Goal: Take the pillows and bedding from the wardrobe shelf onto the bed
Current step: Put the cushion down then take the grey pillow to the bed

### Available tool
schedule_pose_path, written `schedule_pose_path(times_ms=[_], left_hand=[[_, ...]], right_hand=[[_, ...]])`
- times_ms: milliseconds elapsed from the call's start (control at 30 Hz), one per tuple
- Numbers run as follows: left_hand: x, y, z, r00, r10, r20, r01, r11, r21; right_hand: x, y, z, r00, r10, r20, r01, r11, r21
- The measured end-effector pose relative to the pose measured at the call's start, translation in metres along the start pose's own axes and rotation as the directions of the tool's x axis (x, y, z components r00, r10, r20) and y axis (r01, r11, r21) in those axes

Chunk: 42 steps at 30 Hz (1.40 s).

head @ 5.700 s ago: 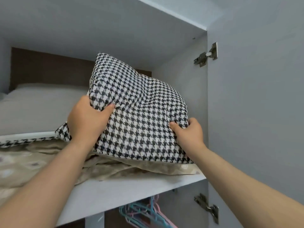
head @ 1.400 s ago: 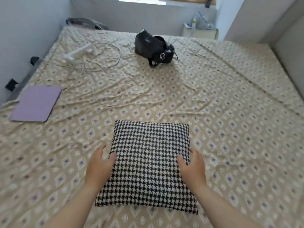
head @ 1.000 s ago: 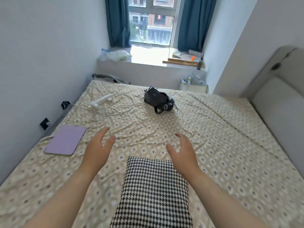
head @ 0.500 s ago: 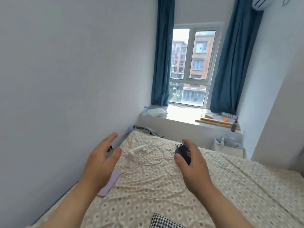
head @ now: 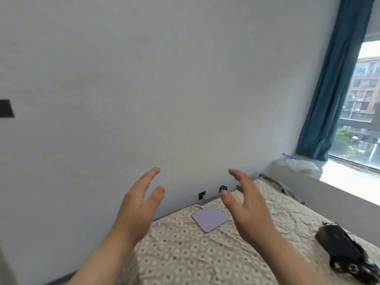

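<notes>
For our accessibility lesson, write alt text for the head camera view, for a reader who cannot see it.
Two empty hands, the left hand and right hand, are raised open above a bed with a patterned beige sheet. A purple pad and a black bag lie on it; a blue curtain frames the window.

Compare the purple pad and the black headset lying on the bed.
The purple pad is flat, thin and rectangular; the black headset is bulky and rounded, with straps. The pad lies near the wall, between the open left hand and right hand; the headset lies far to the right. Both rest on the patterned bed sheet.
</notes>
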<state>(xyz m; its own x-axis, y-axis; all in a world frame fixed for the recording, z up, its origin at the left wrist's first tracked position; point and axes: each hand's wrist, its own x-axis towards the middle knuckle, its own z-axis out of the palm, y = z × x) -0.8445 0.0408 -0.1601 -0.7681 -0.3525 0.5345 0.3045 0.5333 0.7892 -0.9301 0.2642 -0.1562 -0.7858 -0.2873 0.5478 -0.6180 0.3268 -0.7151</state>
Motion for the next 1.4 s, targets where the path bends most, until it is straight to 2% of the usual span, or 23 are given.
schedule_pose_path(times_ms=[200,367,567,700,867,1100,1167,1333,1400], left_hand=[[-0.07,0.024,-0.11,0.97,-0.026,-0.241,0.07,0.982,0.178],[-0.148,0.057,-0.223,0.863,-0.055,-0.503,0.219,0.936,0.275],[-0.248,0.111,-0.33,0.731,-0.013,-0.682,0.351,0.864,0.36],[-0.317,0.156,-0.381,0.623,0.046,-0.781,0.439,0.806,0.397],[-0.395,0.208,-0.421,0.525,0.147,-0.838,0.554,0.689,0.467],[-0.498,0.289,-0.478,0.31,0.3,-0.902,0.688,0.584,0.431],[-0.52,0.312,-0.495,0.258,0.356,-0.898,0.749,0.514,0.419],[-0.55,0.355,-0.534,0.174,0.445,-0.879,0.865,0.357,0.352],[-0.558,0.366,-0.547,0.152,0.483,-0.863,0.888,0.316,0.333]], right_hand=[[-0.018,-0.071,0.075,0.969,-0.141,0.201,0.105,0.978,0.182],[-0.047,-0.166,0.154,0.887,-0.308,0.345,0.176,0.915,0.364],[-0.112,-0.282,0.221,0.742,-0.486,0.461,0.212,0.823,0.527],[-0.165,-0.358,0.244,0.648,-0.596,0.475,0.221,0.743,0.631],[-0.23,-0.434,0.256,0.547,-0.699,0.461,0.207,0.646,0.735],[-0.322,-0.54,0.263,0.383,-0.825,0.415,0.153,0.5,0.852],[-0.345,-0.57,0.266,0.341,-0.85,0.402,0.137,0.468,0.873],[-0.379,-0.637,0.279,0.257,-0.904,0.341,0.085,0.373,0.924],[-0.388,-0.664,0.289,0.244,-0.919,0.308,0.056,0.331,0.942]])
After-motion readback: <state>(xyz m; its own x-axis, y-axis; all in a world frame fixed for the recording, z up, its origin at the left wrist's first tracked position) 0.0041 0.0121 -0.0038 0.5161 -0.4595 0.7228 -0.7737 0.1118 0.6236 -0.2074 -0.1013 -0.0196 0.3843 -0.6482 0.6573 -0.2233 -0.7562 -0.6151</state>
